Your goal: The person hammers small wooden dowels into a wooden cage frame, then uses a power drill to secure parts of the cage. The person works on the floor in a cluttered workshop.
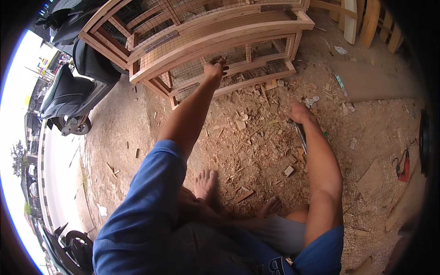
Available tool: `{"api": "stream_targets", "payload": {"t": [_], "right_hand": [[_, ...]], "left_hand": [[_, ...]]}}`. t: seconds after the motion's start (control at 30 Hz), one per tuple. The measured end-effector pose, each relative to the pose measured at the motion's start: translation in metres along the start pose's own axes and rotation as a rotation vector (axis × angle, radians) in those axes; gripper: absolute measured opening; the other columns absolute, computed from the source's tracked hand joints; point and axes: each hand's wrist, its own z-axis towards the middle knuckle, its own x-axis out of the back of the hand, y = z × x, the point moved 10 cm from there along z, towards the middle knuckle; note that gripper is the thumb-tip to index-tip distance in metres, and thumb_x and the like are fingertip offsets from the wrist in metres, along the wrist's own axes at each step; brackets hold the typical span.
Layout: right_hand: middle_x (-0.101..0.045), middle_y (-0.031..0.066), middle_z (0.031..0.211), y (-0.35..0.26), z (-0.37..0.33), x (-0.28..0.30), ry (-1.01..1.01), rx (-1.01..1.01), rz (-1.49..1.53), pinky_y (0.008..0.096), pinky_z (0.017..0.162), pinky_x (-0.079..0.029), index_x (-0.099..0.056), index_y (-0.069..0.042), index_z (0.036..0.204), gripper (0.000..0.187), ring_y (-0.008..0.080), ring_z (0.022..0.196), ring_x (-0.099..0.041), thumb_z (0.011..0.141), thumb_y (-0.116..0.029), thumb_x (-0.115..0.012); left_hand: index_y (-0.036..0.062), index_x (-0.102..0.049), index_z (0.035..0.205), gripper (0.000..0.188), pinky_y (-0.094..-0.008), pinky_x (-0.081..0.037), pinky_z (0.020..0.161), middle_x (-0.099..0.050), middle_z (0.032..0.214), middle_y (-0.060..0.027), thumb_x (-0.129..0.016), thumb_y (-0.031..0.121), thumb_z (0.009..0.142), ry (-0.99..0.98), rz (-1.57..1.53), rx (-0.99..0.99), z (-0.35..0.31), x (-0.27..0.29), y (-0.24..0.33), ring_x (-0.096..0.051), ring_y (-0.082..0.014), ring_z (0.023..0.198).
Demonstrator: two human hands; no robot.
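Observation:
A wooden cage (220, 48) with wire mesh panels (187, 73) stands in front of me. My left hand (216, 67) reaches to its lower front mesh with the fingers curled. What those fingers hold, if anything, I cannot make out. Lower and to the right, my right hand (299, 112) is closed round a slim dark tool with a metallic part (301, 135), which points back toward me. Its kind is unclear, since my hand and forearm hide part of it. The right hand is apart from the cage, above the littered floor.
Wood shavings and offcuts (240, 124) cover the floor around my bare feet (206, 183). A parked motorcycle (75, 98) stands at left beside the road. Planks (350, 20) lean at the far right; a flat board (376, 80) and a red tool (403, 169) lie at right.

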Motion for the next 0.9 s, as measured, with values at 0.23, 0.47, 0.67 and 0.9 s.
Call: {"api": "stream_targets", "payload": {"t": [0.23, 0.47, 0.67, 0.9], "right_hand": [[-0.065, 0.0165, 0.095, 0.027, -0.007, -0.013, -0.007, -0.046, -0.005, 0.0452, 0.085, -0.050, -0.063, 0.000, 0.104, 0.021, 0.0303, 0.092, -0.063, 0.098, -0.020, -0.067], [-0.066, 0.0152, 0.088, 0.016, -0.020, -0.009, -0.048, -0.094, 0.011, 0.0439, 0.077, -0.051, -0.063, 0.000, 0.101, 0.024, 0.0281, 0.081, -0.063, 0.097, -0.023, -0.069], [-0.068, 0.0152, 0.091, 0.009, -0.021, -0.007, -0.033, -0.142, 0.010, 0.0418, 0.076, -0.052, -0.065, 0.000, 0.106, 0.026, 0.0270, 0.082, -0.065, 0.097, -0.024, -0.069], [-0.071, 0.0180, 0.100, 0.007, -0.018, -0.007, -0.014, -0.108, -0.008, 0.0427, 0.086, -0.052, -0.067, -0.001, 0.109, 0.028, 0.0294, 0.095, -0.068, 0.095, -0.025, -0.071]], "left_hand": [[0.0072, -0.043, 0.148, 0.043, -0.0410, -0.048, 0.103, -0.055, 0.145, -0.0055, -0.044, 0.024, 0.108, 0.033, -0.705, 0.246, 0.037, 0.001, -0.031, -0.057, -0.0252, 0.126], [0.0031, -0.048, 0.142, 0.045, -0.0398, -0.051, 0.093, -0.054, 0.146, -0.0128, -0.046, 0.026, 0.104, 0.042, -0.742, 0.230, 0.044, -0.004, -0.019, -0.059, -0.0261, 0.124], [0.0006, -0.051, 0.138, 0.044, -0.0422, -0.046, 0.096, -0.056, 0.143, -0.0159, -0.048, 0.024, 0.100, 0.124, -0.909, 0.291, 0.033, -0.010, -0.013, -0.060, -0.0276, 0.124], [0.0028, -0.050, 0.138, 0.047, -0.0411, -0.044, 0.096, -0.058, 0.137, -0.0148, -0.055, 0.026, 0.098, 0.120, -0.829, 0.312, 0.024, -0.013, -0.018, -0.061, -0.0241, 0.120]]}}
